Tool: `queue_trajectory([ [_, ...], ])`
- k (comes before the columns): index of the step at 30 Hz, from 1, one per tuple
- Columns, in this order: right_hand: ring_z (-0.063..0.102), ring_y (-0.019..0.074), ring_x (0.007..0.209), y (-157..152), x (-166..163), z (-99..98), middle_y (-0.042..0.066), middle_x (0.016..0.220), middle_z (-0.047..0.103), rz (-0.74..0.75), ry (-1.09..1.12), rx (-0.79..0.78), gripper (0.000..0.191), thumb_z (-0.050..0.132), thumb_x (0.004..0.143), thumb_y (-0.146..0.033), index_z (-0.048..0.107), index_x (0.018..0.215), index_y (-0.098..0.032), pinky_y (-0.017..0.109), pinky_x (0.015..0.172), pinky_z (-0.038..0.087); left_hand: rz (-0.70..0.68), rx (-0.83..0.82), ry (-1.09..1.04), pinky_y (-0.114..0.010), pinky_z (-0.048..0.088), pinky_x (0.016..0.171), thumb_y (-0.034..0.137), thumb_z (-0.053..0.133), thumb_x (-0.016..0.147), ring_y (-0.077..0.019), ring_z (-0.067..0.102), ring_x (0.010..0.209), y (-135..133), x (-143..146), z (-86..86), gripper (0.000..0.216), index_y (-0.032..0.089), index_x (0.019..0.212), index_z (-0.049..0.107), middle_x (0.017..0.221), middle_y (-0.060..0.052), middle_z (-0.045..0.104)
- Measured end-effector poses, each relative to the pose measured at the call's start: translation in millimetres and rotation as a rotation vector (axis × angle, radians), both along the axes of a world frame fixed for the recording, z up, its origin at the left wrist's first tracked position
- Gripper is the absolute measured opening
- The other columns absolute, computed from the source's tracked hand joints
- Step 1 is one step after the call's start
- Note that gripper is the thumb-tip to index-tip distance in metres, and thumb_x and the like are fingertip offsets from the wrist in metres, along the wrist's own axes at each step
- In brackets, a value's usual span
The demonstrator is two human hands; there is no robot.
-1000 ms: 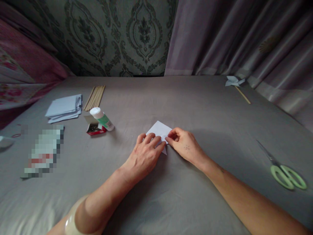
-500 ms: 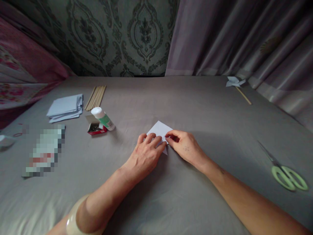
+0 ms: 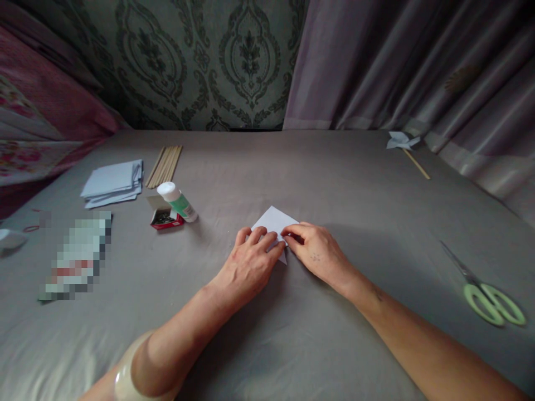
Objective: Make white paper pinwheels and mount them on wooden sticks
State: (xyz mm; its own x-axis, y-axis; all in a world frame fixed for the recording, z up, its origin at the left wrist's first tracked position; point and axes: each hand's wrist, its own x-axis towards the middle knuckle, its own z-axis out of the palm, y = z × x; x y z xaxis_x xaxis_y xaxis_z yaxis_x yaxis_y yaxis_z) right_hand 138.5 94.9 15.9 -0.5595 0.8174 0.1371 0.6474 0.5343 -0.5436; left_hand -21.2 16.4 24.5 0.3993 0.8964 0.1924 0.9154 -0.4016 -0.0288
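A small white piece of paper (image 3: 272,218) lies on the grey cloth in front of me, one corner pointing away. My left hand (image 3: 251,256) presses on its left side with bent fingers, holding it down. At the paper's right side, my right hand (image 3: 315,250) has thumb and index finger pinched together on it. Both hands cover much of the sheet, so its folds or cuts are mostly hidden. A small pointed flap of paper shows below the left fingers.
Left of my hands stand a glue stick (image 3: 180,204) and an open red box (image 3: 167,221) of small dark pieces. Behind are wooden sticks (image 3: 164,167) and stacked white paper (image 3: 111,181). Green-handled scissors (image 3: 480,292) lie right; a paper pinwheel (image 3: 401,140) lies far right.
My right hand has shifted very slightly at the paper's edge, its fingers still pinched. My left hand and the paper stay in place.
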Motion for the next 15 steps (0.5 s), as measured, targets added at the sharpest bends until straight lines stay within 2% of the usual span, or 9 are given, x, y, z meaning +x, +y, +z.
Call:
queue_trajectory([
  [15, 0.064, 0.0168, 0.079, -1.1, -0.5, 3.6, 0.005, 0.090, 0.070, 0.024, -0.059, 0.009, 0.020, 0.054, 0.088, -0.021, 0.072, 0.095, -0.024, 0.026, 0.073, 0.045, 0.003, 0.011, -0.010, -0.041, 0.034, 0.088, 0.018, 0.043, 0.091, -0.0240, 0.049, 0.107, 0.0, 1.2, 0.5, 0.028, 0.021, 0.116, 0.057, 0.109, -0.008, 0.063],
])
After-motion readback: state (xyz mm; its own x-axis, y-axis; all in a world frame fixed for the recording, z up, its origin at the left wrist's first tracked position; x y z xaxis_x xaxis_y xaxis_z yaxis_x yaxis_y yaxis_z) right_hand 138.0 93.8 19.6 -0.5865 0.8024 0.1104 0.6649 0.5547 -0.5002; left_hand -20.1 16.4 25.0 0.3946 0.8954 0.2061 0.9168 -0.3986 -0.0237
